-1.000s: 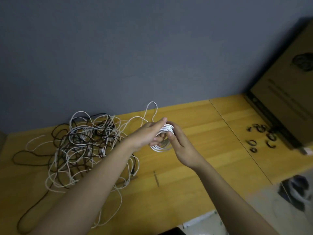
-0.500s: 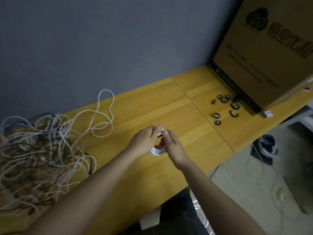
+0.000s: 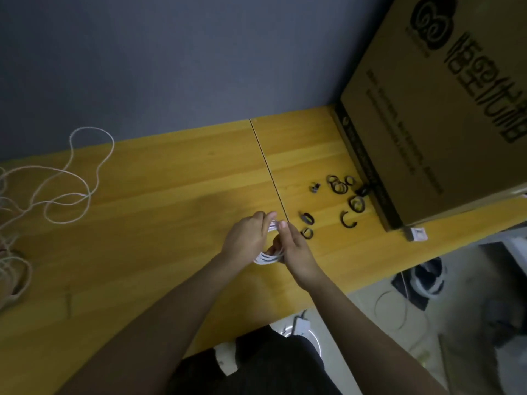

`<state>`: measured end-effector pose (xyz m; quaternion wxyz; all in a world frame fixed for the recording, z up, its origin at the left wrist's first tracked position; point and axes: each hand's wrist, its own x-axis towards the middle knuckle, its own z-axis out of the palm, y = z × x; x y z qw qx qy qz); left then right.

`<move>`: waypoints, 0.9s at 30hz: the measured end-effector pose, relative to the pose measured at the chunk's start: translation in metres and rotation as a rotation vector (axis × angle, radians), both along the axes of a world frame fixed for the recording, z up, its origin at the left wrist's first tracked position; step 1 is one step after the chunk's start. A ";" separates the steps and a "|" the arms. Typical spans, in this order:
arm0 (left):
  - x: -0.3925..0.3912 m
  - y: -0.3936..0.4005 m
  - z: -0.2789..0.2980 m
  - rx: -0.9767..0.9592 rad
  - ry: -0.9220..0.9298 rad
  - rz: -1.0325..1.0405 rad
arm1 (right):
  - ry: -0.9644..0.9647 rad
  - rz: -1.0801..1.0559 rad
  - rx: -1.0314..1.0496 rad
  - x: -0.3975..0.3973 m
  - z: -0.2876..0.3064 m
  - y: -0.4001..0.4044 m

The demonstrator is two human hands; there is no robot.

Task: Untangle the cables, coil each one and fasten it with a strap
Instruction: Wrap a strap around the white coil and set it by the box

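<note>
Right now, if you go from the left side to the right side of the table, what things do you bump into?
Tangled cables → left hand → white cable coil → right hand → black straps → cardboard box.

A small white cable coil (image 3: 268,256) is sitting tight and round, gripped between both hands just above the table (image 3: 171,195). Loose white cable loops (image 3: 71,181) are sprawling flat at the far left, trailing off the edge of view. Black straps (image 3: 339,201), mostly curled into little rings, are lying scattered just right of the coil.
</note>
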<state>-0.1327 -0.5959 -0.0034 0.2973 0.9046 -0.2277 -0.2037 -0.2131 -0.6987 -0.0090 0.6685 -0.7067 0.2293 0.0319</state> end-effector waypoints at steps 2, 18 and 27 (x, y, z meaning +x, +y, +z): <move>0.003 -0.011 -0.004 0.025 -0.025 0.028 | 0.040 0.056 0.203 -0.001 -0.002 -0.014; -0.015 -0.089 -0.054 0.020 0.463 -0.146 | 0.217 0.024 -0.375 -0.047 -0.065 -0.115; 0.011 -0.124 -0.096 0.193 0.301 0.013 | 0.294 0.142 -0.471 -0.043 -0.080 -0.159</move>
